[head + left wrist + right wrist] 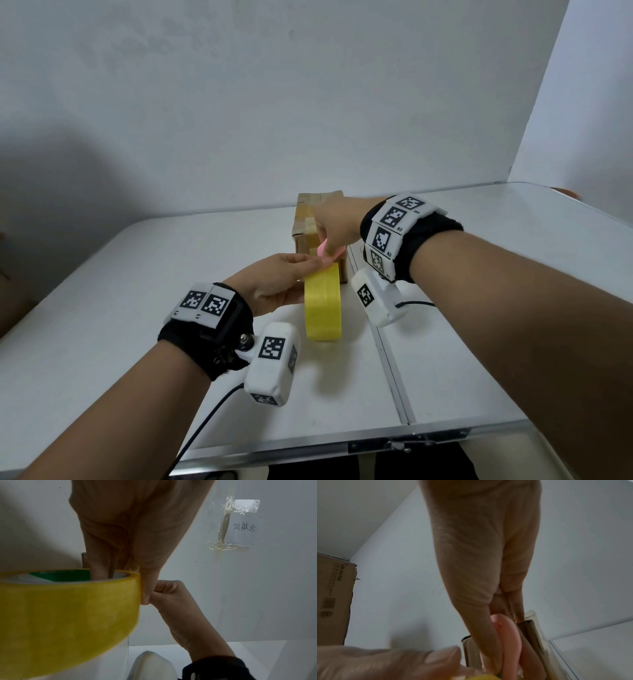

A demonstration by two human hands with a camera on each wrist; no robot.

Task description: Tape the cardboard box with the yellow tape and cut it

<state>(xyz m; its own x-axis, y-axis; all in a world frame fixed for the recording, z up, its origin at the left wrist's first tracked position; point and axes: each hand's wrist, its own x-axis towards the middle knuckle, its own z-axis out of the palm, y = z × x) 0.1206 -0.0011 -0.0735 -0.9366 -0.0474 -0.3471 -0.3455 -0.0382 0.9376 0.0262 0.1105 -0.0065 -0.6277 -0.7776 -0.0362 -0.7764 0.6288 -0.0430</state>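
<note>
A small cardboard box [303, 222] with tape strips on top stands at the middle back of the table. In front of it the yellow tape roll [323, 305] stands on edge, its bottom on or just above the table. My left hand [313, 266] grips the roll's top, fingers inside the core and thumb [148, 588] on the outer face of the roll [68, 615]. My right hand [328, 247] holds a small pink cutter [323, 249] just above the roll, against the box's near face. In the right wrist view the cutter [508, 635] sits between thumb and fingers beside the box [532, 632].
The white folding table has a seam [387, 359] running front to back just right of the roll, and a metal front edge [308, 448]. A white wall stands close behind the box. A large brown carton [334, 601] is off to the left. A paper note [243, 523] is taped to a wall.
</note>
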